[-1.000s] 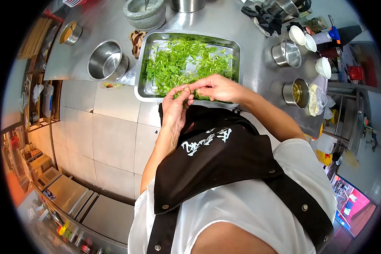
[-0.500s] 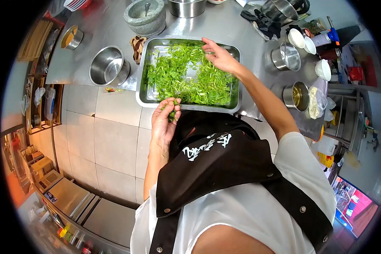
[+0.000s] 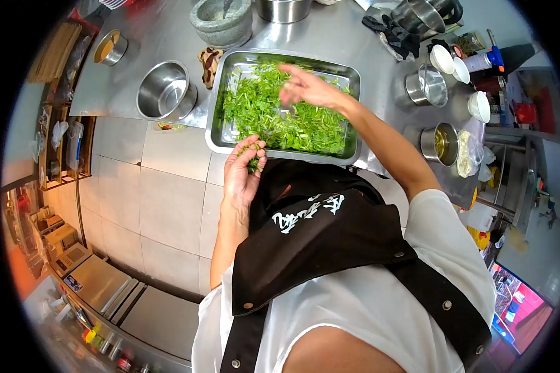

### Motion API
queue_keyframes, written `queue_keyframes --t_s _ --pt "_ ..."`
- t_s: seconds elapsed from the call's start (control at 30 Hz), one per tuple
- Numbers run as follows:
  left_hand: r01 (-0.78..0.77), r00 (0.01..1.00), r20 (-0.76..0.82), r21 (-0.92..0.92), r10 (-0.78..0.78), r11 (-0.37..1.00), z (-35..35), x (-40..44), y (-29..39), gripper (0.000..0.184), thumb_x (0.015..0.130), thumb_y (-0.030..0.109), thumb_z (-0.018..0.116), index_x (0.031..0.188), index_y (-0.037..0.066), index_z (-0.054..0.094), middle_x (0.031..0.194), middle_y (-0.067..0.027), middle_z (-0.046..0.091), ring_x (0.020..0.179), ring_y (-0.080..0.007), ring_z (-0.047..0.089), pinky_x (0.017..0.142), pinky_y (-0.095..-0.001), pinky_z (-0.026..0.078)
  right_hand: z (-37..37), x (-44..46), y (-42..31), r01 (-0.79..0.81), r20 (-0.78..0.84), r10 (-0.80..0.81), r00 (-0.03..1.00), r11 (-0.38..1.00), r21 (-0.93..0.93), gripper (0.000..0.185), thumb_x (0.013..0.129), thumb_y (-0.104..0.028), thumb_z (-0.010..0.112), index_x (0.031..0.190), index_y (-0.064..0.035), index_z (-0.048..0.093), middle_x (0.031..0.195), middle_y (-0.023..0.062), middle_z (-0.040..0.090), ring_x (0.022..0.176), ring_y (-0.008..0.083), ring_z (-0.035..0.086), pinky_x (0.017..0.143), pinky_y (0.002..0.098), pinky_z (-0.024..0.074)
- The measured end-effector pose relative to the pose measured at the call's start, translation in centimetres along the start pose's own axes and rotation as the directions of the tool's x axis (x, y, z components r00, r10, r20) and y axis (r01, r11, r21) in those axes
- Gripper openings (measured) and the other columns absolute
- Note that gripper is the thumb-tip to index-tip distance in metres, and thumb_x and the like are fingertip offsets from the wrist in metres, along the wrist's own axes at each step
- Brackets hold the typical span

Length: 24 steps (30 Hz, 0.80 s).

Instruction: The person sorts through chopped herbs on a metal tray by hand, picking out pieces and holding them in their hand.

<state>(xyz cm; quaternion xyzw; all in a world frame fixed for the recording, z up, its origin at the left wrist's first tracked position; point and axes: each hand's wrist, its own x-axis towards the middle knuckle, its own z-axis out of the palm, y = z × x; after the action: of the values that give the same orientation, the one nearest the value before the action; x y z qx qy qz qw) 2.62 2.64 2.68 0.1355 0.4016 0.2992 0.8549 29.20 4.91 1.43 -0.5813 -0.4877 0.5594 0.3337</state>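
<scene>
A rectangular metal tray (image 3: 214,127) lies on the steel table with chopped green herbs (image 3: 255,102) spread over its bottom. At the tray's near left edge, my left hand (image 3: 242,171) is closed around a small bunch of greens (image 3: 252,163). My right hand (image 3: 308,88) hovers over the middle of the tray, fingers apart and slightly blurred, with nothing seen in it. Between the herbs, a bit of bare tray bottom shows.
An empty steel pot (image 3: 167,91) and a patterned cloth (image 3: 210,66) are left of the tray. Behind it stand a stone mortar (image 3: 222,26) and another pot (image 3: 284,9). Pots (image 3: 426,86), white bowls (image 3: 442,59) and black gloves (image 3: 392,37) are at the right.
My hands were together at the tray's near edge. My right hand moved away, out over the herbs, and has since shifted a little left. My left hand stays at the near edge with the greens.
</scene>
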Motion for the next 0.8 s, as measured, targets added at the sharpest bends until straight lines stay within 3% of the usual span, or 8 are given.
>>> queue_keyframes --t_s 0.03,0.13,0.17,0.27,0.4,0.53,0.7,0.8 --pt "0.002 1.000 -0.009 0.006 -0.002 1.000 0.1 -0.1 0.1 0.021 0.084 -0.002 0.057 0.105 0.002 0.058 0.093 -0.0095 0.064 0.072 -0.0107 0.060 0.065 -0.0215 0.051 0.5 -1.7 -1.8 -0.059 0.112 0.046 0.993 0.992 0.115 0.047 0.098 -0.022 0.040 0.141 -0.0071 0.026 0.097 0.0094 0.063 0.083 0.0161 0.063 0.070 0.0270 0.0496" --pt "-0.001 1.000 0.008 -0.010 0.002 1.000 -0.5 0.2 -0.5 0.021 0.084 -0.001 0.057 0.104 0.002 0.058 0.096 -0.0104 0.064 0.074 -0.0111 0.061 0.068 -0.0221 0.052 -0.6 -2.9 -1.8 0.038 -0.162 -0.022 0.986 0.994 0.098 0.043 0.099 -0.023 0.040 0.138 -0.0067 0.033 0.096 0.0088 0.064 0.077 0.0146 0.063 0.066 0.0249 0.0490" --pt "-0.002 1.000 -0.005 -0.009 0.002 1.000 -0.3 0.1 -0.4 0.021 0.084 -0.001 0.057 0.104 0.002 0.058 0.096 -0.0104 0.064 0.074 -0.0112 0.061 0.069 -0.0223 0.052 -2.2 -2.2 -0.2 0.068 -0.204 -0.026 0.979 0.978 0.199 0.042 0.098 -0.024 0.042 0.136 -0.0066 0.037 0.101 0.0092 0.062 0.084 0.0141 0.062 0.070 0.0249 0.0488" --pt "-0.002 1.000 -0.003 0.008 0.002 1.000 -0.1 0.1 -0.4 0.020 0.084 -0.001 0.057 0.104 0.003 0.058 0.097 -0.0105 0.064 0.075 -0.0116 0.061 0.069 -0.0225 0.052 -3.3 -0.8 0.9 0.039 -0.359 -0.020 0.933 0.998 0.045 0.046 0.097 -0.027 0.045 0.137 -0.0070 0.036 0.109 0.0108 0.060 0.094 0.0144 0.059 0.076 0.0264 0.0488" --pt "0.016 1.000 -0.003 0.021 -0.016 1.000 -0.2 0.1 -0.2 0.020 0.084 -0.001 0.057 0.104 0.002 0.058 0.097 -0.0112 0.064 0.076 -0.0124 0.062 0.068 -0.0225 0.053 -0.2 1.2 2.3 0.111 -0.296 -0.166 0.941 0.975 -0.194 0.046 0.097 -0.028 0.043 0.138 -0.0078 0.033 0.116 0.0133 0.057 0.107 0.0161 0.055 0.081 0.0281 0.0474" --pt "0.010 1.000 -0.019 0.026 -0.009 1.000 -0.1 0.1 -0.1 0.021 0.085 -0.001 0.056 0.105 0.001 0.057 0.097 -0.0122 0.064 0.076 -0.0131 0.062 0.068 -0.0226 0.053 0.9 -2.6 -1.9 -0.120 0.220 0.129 0.967 0.991 -0.052 0.042 0.098 -0.023 0.040 0.137 -0.0082 0.036 0.116 0.0123 0.059 0.105 0.0149 0.056 0.080 0.0266 0.0479" --pt "-0.005 1.000 0.009 0.009 0.004 1.000 -0.1 0.0 -0.4 0.021 0.084 -0.001 0.057 0.105 0.001 0.057 0.096 -0.0124 0.064 0.076 -0.0132 0.062 0.068 -0.0228 0.054 -2.1 0.3 1.5 0.071 -0.294 -0.100 0.951 0.992 -0.108 0.043 0.096 -0.024 0.046 0.134 -0.0038 0.040 0.113 0.0114 0.060 0.104 0.0172 0.056 0.088 0.0308 0.0448" --pt "0.007 1.000 0.002 0.027 -0.007 1.000 -0.1 0.1 -0.2 0.021 0.084 -0.001 0.057 0.106 0.001 0.056 0.096 -0.0123 0.064 0.076 -0.0132 0.062 0.068 -0.0225 0.053 -0.9 2.3 2.0 0.163 -0.272 -0.233 0.934 0.953 -0.256 0.045 0.096 -0.025 0.047 0.134 -0.0035 0.039 0.117 0.0128 0.057 0.106 0.0194 0.055 0.096 0.0337 0.0405"
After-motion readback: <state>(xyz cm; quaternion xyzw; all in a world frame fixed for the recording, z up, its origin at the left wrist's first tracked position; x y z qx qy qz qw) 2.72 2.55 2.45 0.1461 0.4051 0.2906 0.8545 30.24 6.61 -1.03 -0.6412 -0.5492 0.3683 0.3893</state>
